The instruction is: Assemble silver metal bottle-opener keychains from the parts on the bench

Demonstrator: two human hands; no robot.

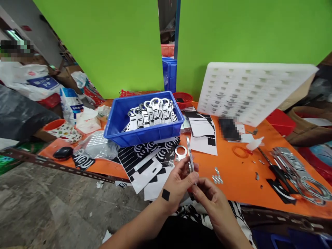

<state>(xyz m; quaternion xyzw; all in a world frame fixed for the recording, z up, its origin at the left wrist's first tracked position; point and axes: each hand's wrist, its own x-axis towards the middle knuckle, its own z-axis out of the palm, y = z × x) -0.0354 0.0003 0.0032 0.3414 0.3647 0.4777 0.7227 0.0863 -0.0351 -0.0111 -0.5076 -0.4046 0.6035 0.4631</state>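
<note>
My left hand (180,181) is closed around a thin silver metal piece (189,150), which stands nearly upright and is seen edge-on. Fingers of my right hand (211,197) pinch its lower end, close against my left thumb. A black square patch (166,194) sticks to my left wrist. Just beyond my left fingers, a flat piece with a white ring head (181,151) lies on the orange table. Several small silver pieces (217,179) are grouped to the right of my hands.
Behind my hands stands a blue bin (145,136) of ring-headed metal parts. Black-and-white sheets (145,173) overlap the table's front edge. A white slotted foam board (249,90) leans at the back right. Scissors (282,178) and stacked metal parts (315,190) lie far right.
</note>
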